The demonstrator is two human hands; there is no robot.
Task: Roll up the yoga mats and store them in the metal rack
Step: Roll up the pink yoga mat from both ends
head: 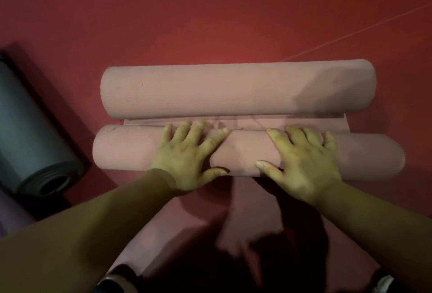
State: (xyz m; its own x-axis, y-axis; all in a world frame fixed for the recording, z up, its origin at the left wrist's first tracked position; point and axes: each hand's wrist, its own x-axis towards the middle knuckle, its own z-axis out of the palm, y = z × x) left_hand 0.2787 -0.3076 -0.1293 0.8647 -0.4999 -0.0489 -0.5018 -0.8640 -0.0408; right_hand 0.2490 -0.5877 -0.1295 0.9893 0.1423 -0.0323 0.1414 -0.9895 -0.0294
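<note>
Both hands lie on top of the near pink roll (243, 152). The left hand (187, 155) is spread wide, its fingers almost straight and pressing down on the roll. Its fingertips reach the far edge of the roll and its thumb sits on the near side. The right hand (301, 159) is spread the same way, fingers flat over the top and thumb pointing toward the other hand. Neither hand pinches anything. The two hands are near each other, with a bare bit of roll between them.

There are two pink rolls. The near one lies on the red floor (210, 12), right in front of the person. The far pink roll (233, 89) lies just behind it, side by side with it. A flat pink strip (304, 121) shows in the narrow gap between them.

There is one grey roll (30, 129) at the left, on a dark flat mat (77, 143). Its open end faces the person.

A flat pink sheet (163, 234) lies on the floor close to the person, partly in dark shadow. A thin pale line (350, 33) runs across the floor at the upper right. The arms cover much of the lower part of the view.
</note>
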